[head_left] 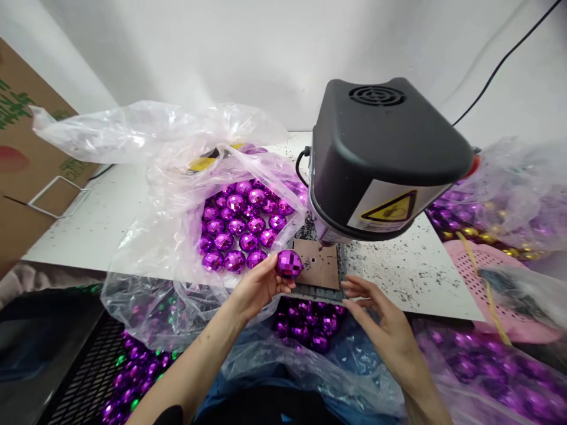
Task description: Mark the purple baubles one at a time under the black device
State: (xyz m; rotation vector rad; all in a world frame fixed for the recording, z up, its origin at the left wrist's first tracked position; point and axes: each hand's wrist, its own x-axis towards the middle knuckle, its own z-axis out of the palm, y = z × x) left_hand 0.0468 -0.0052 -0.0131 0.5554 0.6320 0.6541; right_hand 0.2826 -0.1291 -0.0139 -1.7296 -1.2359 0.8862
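Between the thumb and fingers of my left hand (259,286) is a shiny purple faceted ball (289,264), held at the left edge of a brown square board (325,274) with a small hole in it. My right hand (374,310) is beside the board's front right corner, fingers apart and holding nothing. Over the board hangs the head of a black bench drill press (385,159) with a yellow warning label. To the left, many more purple balls (236,227) lie in an opened clear plastic bag (168,195).
Dark shavings litter the white table (398,277). Below its front edge, more purple balls (310,324) lie in plastic. A pink perforated basket (478,283) stands right, near bagged purple and gold balls. At left are a cardboard box (26,177) and a black crate (84,366).
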